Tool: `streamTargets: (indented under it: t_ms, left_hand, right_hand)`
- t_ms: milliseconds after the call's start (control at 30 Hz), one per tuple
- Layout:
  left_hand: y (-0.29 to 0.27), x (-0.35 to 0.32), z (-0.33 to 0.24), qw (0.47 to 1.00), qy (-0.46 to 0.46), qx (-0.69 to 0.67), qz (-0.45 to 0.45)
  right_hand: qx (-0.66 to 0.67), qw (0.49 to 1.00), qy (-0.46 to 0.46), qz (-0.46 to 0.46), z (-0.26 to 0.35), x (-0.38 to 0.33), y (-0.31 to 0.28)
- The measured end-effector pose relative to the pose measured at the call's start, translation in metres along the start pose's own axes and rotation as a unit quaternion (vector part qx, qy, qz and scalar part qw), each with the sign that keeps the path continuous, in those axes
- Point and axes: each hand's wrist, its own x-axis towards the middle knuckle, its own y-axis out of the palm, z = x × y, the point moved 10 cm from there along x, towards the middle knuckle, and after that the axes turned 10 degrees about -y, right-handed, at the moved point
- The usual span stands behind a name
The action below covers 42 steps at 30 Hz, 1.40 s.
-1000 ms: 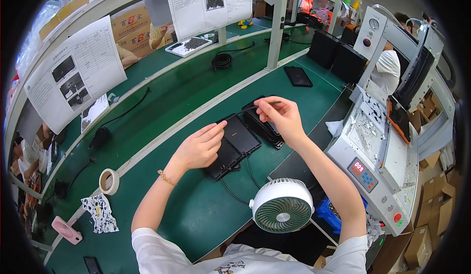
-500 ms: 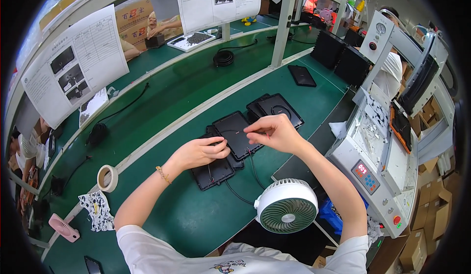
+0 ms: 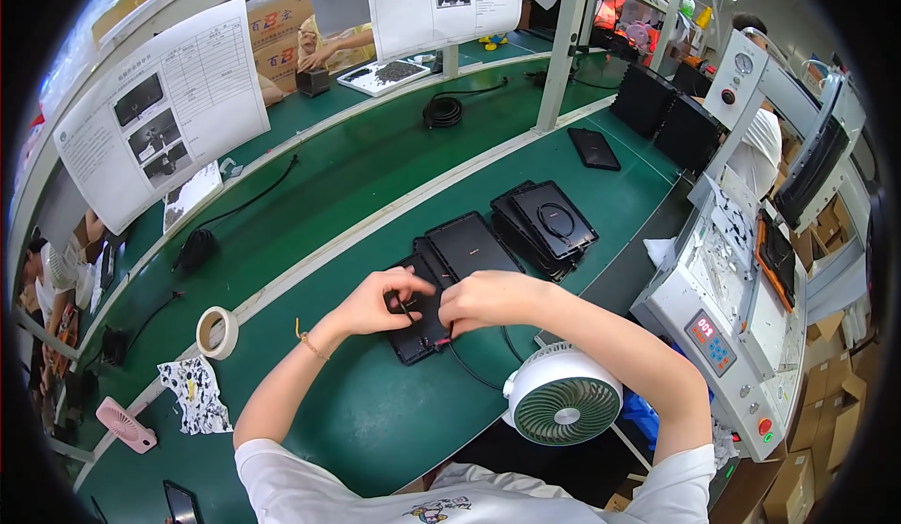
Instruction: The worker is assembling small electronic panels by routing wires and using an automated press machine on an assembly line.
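My left hand [image 3: 380,301] is curled over the nearest flat black casing [image 3: 406,348]. Its thumb and fingers close round a thin dark piece, too small to make out. Beside it my right hand [image 3: 497,299] is closed over the casing's right side, its fingertips hidden from above. Small reddish wire ends show at the casing's lower edge, just below that hand. From there a black cable [image 3: 474,371] runs toward the fan. Behind my hands lies another black casing [image 3: 474,245], and to its right a stack of casings [image 3: 549,212] with a coiled cable on top.
A white desk fan [image 3: 563,402] stands close under my right forearm. On the right is a grey press machine [image 3: 690,322]. At left lie a tape roll [image 3: 218,333], a spotted cloth [image 3: 194,394] and a small pink fan [image 3: 127,425]. A metal post [image 3: 561,55] rises at the back.
My right hand has moved left and down from the middle casing to the nearest one, close to my left hand. The view has shifted slightly.
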Motion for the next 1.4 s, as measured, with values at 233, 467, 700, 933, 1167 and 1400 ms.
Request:
streamTargets:
  t_ms: [233, 467, 700, 933, 1167, 1400]
  left_hand:
    - [0.012, -0.004, 0.048, 0.926, -0.131, -0.354, -0.02]
    - [0.024, -0.014, 0.064, 0.829, -0.234, -0.506, -0.043]
    - [0.027, -0.018, 0.063, 0.805, -0.166, -0.567, -0.054]
    - [0.031, -0.014, 0.049, 0.842, -0.14, -0.518, -0.052]
    - [0.019, -0.015, 0.052, 0.885, -0.101, -0.444, -0.097]
    - [0.014, -0.031, 0.064, 0.871, -0.069, -0.471, -0.122]
  right_hand:
    - [0.101, 0.994, 0.046, -0.003, -0.004, 0.016, 0.012]
    - [0.076, 0.98, 0.172, -0.069, -0.04, 0.011, 0.032]
    - [0.052, 0.945, 0.293, -0.137, -0.06, -0.006, 0.017]
    - [0.126, 0.937, 0.29, -0.147, -0.064, -0.011, 0.007]
    - [0.272, 0.911, 0.241, -0.192, -0.105, -0.017, 0.021]
    - [-0.022, 0.939, 0.341, -0.035, -0.114, 0.016, 0.044]
